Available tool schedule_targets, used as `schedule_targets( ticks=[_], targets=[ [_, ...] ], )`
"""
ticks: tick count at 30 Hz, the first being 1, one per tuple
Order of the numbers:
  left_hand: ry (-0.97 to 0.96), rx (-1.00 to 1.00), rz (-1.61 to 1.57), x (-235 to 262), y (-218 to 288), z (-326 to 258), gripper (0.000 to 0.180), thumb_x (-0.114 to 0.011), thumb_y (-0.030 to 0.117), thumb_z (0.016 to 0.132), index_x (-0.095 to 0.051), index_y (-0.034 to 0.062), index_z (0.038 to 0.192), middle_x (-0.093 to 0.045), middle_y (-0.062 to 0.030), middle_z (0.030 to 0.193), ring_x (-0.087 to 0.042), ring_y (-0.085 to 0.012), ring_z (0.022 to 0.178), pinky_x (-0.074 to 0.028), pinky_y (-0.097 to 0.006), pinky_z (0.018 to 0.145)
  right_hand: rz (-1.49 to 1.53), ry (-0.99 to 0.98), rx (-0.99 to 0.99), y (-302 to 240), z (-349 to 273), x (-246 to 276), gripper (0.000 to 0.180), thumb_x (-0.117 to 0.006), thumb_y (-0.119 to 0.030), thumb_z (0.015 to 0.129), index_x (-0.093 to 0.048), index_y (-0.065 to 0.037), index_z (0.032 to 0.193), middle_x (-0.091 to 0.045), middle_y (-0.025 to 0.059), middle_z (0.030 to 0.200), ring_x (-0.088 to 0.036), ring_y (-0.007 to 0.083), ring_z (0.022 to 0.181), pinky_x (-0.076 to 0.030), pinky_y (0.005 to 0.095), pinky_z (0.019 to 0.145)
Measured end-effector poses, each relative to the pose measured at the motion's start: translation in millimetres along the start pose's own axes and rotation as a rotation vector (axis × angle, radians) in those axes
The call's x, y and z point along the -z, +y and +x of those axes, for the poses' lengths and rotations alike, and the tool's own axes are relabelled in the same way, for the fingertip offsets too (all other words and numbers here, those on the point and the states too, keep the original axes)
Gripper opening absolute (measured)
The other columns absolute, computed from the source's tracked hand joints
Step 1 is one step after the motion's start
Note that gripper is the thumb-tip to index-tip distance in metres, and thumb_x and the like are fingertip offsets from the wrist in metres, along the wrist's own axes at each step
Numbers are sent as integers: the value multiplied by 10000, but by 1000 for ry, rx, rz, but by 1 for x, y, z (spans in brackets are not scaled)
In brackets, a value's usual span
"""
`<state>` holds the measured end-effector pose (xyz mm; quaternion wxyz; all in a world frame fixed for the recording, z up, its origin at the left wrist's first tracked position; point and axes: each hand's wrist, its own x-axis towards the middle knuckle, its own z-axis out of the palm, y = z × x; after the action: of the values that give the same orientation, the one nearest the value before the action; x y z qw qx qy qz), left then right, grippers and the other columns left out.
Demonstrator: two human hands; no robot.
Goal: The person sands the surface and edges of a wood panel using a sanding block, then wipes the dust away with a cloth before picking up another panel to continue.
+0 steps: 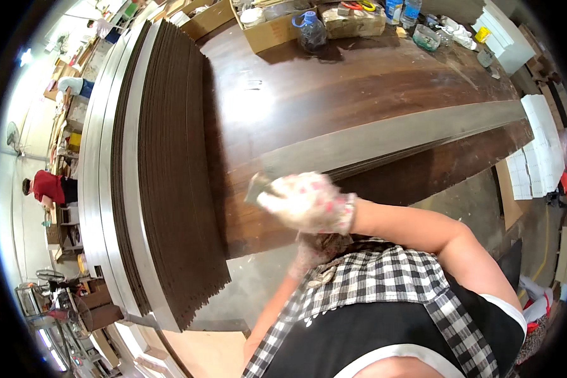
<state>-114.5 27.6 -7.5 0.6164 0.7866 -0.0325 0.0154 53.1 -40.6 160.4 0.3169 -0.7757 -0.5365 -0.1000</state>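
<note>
long grey metal strip (384, 142), flat across dark wood tabletop, near end in gloved grip

A: What sits along the table's (334, 82) far edge?
B: A cardboard box (268, 28), a clear jug (310, 28), bottles (402, 9).
A: And its left edge?
B: A tall stack of dark panels (176, 164). Beyond it, a person in red (47, 188).

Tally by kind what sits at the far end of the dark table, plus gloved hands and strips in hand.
Cardboard boxes: 1
Clear plastic jugs: 1
Bottles: 2
Gloved hands, right hand, left hand: 2
Long grey strips: 1
Total: 7
</note>
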Motion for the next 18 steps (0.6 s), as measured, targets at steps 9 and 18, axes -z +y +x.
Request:
schedule_targets(
  ticks=[9,18],
  targets=[
    [-198,241,-341,-12,0,29,610,-709,241,868,-472,45,1394,-503,-116,1380,-460,-272,1279,-418,-416,1060,-106,79,92,-1,-10,10,267,-683,-170,801,-712,-196,1065,-648,60,842,-637,219,673,-509,356,520],
    [-569,677,-820,-112,62,117,566,-633,235,979,-414,43,1465,-435,-98,1487,-347,-261,1409,-339,-417,1150,-242,289,-325,61,-135,140,373,-733,-197,754,-720,-173,1126,-662,131,941,-681,276,750,-564,376,618]
  ],
)
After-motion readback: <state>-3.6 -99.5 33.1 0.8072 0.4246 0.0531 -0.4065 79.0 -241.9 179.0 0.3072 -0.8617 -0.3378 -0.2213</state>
